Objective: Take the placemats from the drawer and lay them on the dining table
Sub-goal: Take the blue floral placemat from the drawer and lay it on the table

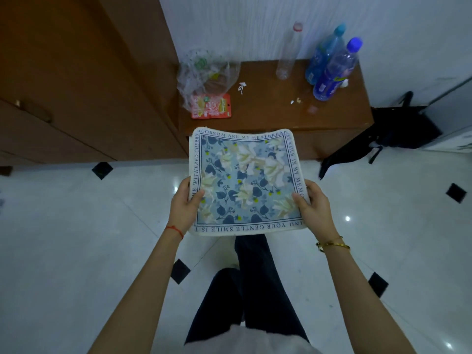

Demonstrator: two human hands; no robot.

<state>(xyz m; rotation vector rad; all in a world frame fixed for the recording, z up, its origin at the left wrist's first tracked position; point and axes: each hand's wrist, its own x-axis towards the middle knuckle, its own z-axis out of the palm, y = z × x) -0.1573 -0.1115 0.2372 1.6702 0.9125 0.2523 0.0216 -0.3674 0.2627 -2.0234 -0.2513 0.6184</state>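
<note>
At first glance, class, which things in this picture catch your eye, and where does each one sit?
First comes the floral placemat, held flat in mid-frame above the white tiled floor, with the left hand and right hand gripping its near corners. Next, the two blue bottles stand at the far right of the brown side table against the wall. A crumpled plastic bag sits on the table's left end.

Both forearms reach forward, bare. The left hand [184, 205] pinches the placemat [246, 182] at its 8 o'clock edge, thumb on top; the right hand [313, 205] grips at 4 o'clock likewise.
</note>
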